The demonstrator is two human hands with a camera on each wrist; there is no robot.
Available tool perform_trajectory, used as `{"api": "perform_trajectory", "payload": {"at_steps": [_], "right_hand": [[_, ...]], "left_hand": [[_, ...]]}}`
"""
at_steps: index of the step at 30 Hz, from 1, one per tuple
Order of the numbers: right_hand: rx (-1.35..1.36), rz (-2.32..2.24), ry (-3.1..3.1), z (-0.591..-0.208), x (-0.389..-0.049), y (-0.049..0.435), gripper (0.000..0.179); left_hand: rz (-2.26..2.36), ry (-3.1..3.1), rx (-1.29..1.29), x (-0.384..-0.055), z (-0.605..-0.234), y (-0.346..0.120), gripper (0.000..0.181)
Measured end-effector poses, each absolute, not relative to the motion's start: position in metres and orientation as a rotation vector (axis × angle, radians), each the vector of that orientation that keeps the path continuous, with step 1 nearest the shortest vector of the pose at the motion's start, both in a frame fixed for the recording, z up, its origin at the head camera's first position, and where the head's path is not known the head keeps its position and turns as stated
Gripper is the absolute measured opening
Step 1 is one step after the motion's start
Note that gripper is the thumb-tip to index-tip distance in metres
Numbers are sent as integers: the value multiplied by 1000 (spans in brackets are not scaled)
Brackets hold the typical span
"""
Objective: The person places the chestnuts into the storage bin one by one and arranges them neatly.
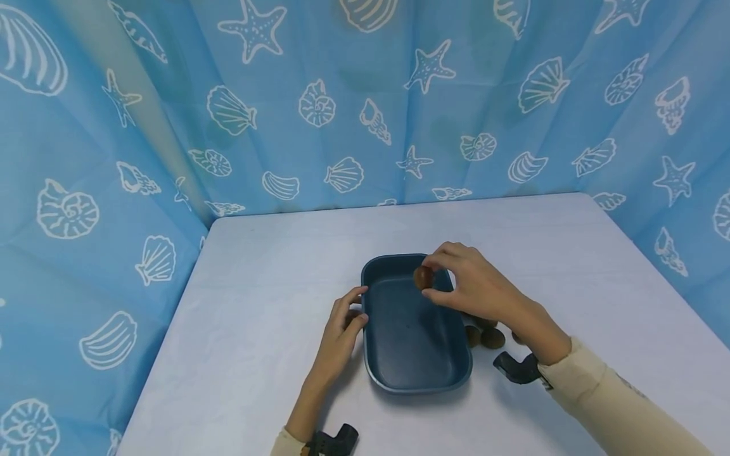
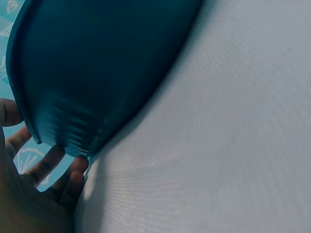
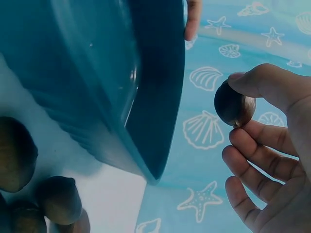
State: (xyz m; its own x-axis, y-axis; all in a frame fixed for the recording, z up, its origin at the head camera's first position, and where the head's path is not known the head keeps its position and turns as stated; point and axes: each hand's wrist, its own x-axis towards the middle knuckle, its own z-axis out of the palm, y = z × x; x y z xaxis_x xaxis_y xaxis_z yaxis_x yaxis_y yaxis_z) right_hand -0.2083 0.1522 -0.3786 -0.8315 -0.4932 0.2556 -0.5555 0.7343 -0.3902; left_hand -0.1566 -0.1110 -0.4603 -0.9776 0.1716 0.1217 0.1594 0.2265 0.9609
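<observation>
A dark blue plastic basin (image 1: 406, 342) stands on the white table, its inner floor bare in the head view. Over its far right part, my right hand (image 1: 476, 285) pinches a brown chestnut (image 3: 235, 104) between thumb and fingers. The nut is glossy and dark, with a paler patch and a small tip. At the basin's left side, my left hand (image 1: 336, 339) touches the rim and outer wall with its fingertips, the fingers spread and slightly bent. Several more chestnuts (image 1: 493, 338) lie on the table just right of the basin, partly hidden under my right hand and forearm.
The white-covered table (image 1: 274, 304) reaches back to a blue curtain (image 1: 365, 101) printed with shells and starfish, which also hangs along both sides. Black wrist cameras (image 1: 516, 367) sit on both forearms, close above the tabletop.
</observation>
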Motion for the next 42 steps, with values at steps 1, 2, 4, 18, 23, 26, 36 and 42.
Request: {"api": "perform_trajectory", "payload": {"at_steps": [1,2,4,18,23,26,36,42], "right_hand": [[863,701,-2793,-378,-209,151,41],[874,704,-2790,-377,-211,149,41],[893,698,-2786,-377,-213,147,41],[934,637,-2798,-382,-233,125,42],[969,634,-2787,-385,-239,119,40],[978,632,-2786,-388,-242,115,40],[875,618,-2940,-394,-248,101,46],[882,579,-2986,-402,-250,95,47]], "left_hand": [[1921,2452,333,-157,-460,-111,48],[1922,2451,336,-157,-460,-112,48],[1921,2450,340,-157,-459,-112,48],[1931,2427,344,-157,-458,-112,49],[1931,2427,365,-158,-459,-113,49],[1919,2433,368,-159,-460,-114,49],[1915,2423,366,-159,-460,-115,49],[1919,2424,377,-159,-460,-115,49]]}}
